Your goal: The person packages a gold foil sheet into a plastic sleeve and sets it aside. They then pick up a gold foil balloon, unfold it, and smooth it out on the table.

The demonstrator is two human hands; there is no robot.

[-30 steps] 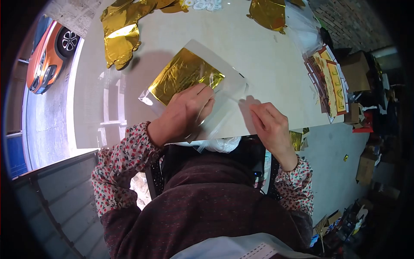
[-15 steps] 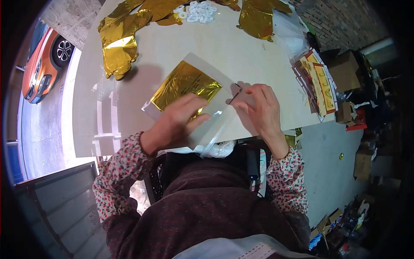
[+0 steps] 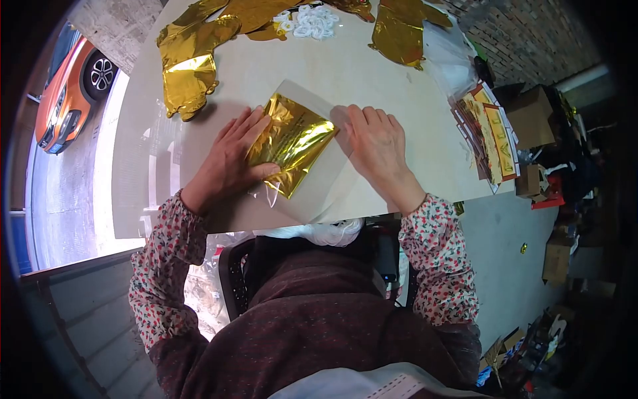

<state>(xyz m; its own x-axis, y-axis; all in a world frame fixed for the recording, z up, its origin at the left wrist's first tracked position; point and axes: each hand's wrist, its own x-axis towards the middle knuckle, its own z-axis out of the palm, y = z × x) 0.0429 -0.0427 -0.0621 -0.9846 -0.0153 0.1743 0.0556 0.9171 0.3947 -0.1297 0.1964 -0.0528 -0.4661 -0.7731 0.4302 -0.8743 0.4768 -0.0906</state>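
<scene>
A folded gold foil sheet [image 3: 296,143] lies in a clear plastic bag [image 3: 319,189] on the pale table [image 3: 266,66]. My left hand [image 3: 232,153] rests flat on the left side of the foil packet, its fingers stretched and the thumb over the lower left edge. My right hand [image 3: 379,143] lies palm down at the bag's right edge, fingers stretched and slightly apart, just right of the foil's corner. Neither hand is closed round anything.
Gold foil pieces [image 3: 189,70] lie at the table's back left, others [image 3: 397,33] at the back right. White rings [image 3: 309,21] are piled between them. Printed sheets [image 3: 488,136] lie at the right edge. Cardboard boxes [image 3: 531,118] stand beyond; an orange car [image 3: 63,110] is outside left.
My left hand has moved left and flattened onto the packet. My right hand has shifted left, its raised, curled fingers now laid down on the bag's edge. The thin dark strip is no longer visible.
</scene>
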